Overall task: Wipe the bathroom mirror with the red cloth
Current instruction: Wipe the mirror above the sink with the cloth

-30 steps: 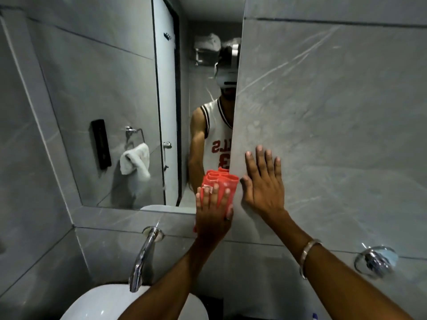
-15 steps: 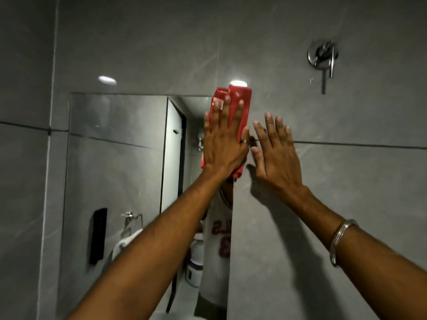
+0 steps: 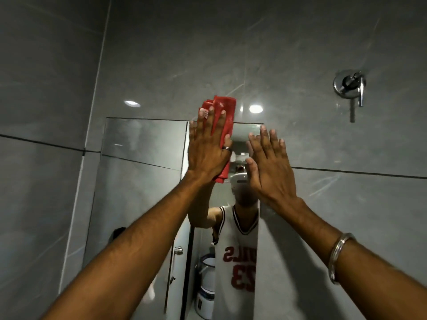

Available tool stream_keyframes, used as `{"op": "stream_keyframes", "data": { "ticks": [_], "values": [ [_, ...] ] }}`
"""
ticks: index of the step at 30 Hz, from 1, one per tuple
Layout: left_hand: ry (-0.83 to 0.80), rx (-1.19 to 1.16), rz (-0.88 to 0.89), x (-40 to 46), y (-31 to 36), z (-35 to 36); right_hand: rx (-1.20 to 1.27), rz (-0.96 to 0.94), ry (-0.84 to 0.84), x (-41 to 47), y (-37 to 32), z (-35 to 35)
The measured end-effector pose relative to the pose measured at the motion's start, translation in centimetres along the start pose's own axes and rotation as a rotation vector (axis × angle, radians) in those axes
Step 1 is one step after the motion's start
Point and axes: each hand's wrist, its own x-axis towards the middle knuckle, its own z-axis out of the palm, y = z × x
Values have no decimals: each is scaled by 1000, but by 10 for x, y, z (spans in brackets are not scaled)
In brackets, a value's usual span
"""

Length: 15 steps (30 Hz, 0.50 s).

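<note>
Cloth point(image 3: 225, 112) is up at the top edge of the mirror point(image 3: 138, 181), poking onto the tile point(image 3: 254, 54). Left hand point(image 3: 205, 151) presses it flat, fingers straight, slightly spread. Right hand point(image 3: 270, 169) is flat beside it, same fingers. A second ago both were down at the bottom edge.

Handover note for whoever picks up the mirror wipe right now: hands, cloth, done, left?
Left hand: open, fingers straight, pressing the folded red cloth flat on the frameless wall mirror at its top edge, near the right side. The cloth's top overlaps the grey tile wall.
Right hand: open, holds nothing, palm toward the mirror's right edge.
Done: cloth is on the glass; how much is wiped cannot be told.
Left: likely the mirror's left side and lower part.
</note>
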Motion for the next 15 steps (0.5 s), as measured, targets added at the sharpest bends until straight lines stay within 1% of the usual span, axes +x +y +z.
{"op": "stream_keyframes", "data": {
  "ticks": [5, 10, 15],
  "values": [
    [-38, 94, -69, -7, -95, -17, 52, -70, 28, 22, -50, 27],
    [-11, 71, -201, -15, -171, -33, 97, -163, 75, 44, -102, 58],
    [22, 51, -244, -16, -232, -50, 121, -187, 70, 66, -142, 86]
  ]
}}
